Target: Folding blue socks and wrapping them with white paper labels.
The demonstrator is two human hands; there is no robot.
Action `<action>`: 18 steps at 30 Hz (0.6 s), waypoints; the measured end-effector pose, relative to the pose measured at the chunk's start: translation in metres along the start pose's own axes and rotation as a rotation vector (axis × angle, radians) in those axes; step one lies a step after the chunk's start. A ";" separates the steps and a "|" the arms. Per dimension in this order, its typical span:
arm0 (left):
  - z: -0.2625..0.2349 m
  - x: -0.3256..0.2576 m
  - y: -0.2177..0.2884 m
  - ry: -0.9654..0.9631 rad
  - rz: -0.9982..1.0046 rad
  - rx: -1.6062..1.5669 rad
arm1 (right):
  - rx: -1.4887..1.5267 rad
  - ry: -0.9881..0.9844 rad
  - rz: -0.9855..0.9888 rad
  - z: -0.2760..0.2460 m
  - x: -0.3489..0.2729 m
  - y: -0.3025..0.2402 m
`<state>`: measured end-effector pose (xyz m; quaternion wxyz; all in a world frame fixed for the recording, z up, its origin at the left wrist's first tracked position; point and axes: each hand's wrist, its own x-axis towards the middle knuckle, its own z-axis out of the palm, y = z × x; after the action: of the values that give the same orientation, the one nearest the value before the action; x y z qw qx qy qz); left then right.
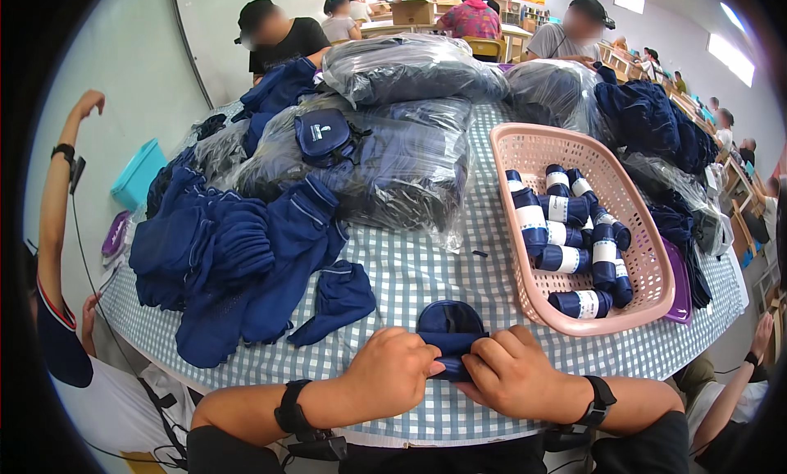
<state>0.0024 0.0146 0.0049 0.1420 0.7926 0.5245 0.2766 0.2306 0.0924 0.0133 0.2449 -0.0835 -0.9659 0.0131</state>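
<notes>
At the table's near edge, a small navy cloth piece (452, 318) lies partly rolled, its rounded end pointing away from me. My left hand (392, 367) pinches the left end of the rolled part, with thumb and fingers closed on it. On the other end, my right hand (515, 366) grips the same cloth, fingers curled over the top. The underside of the roll is hidden by my fingers. A folded navy garment piece (338, 302) rests just beyond my left hand. Right of my right hand stands a pink perforated basket (602, 325).
Several navy rolls with white paper bands (604, 252) lie in the basket. A navy garment heap (246, 261) covers the left side. Clear plastic bags of navy goods (410, 162) fill the far middle, a navy pouch (324, 134) on top. Other people sit around the checked table (410, 261).
</notes>
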 end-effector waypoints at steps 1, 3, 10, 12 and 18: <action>0.000 0.001 0.000 0.005 -0.004 0.000 | 0.002 -0.002 0.001 0.002 -0.001 0.001; -0.003 0.005 0.000 -0.041 -0.043 -0.009 | 0.002 -0.010 -0.011 0.007 -0.004 0.001; -0.004 0.006 0.002 -0.178 -0.122 -0.044 | 0.119 0.006 0.082 0.012 -0.006 -0.001; -0.005 0.006 0.004 -0.152 -0.129 -0.038 | 0.133 -0.002 0.090 0.014 -0.007 0.000; -0.002 -0.005 0.011 -0.022 -0.043 0.097 | 0.178 0.002 0.086 0.017 -0.007 0.003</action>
<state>0.0082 0.0056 0.0108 0.1147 0.7901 0.5527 0.2391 0.2291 0.0940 -0.0048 0.2514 -0.1027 -0.9562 0.1093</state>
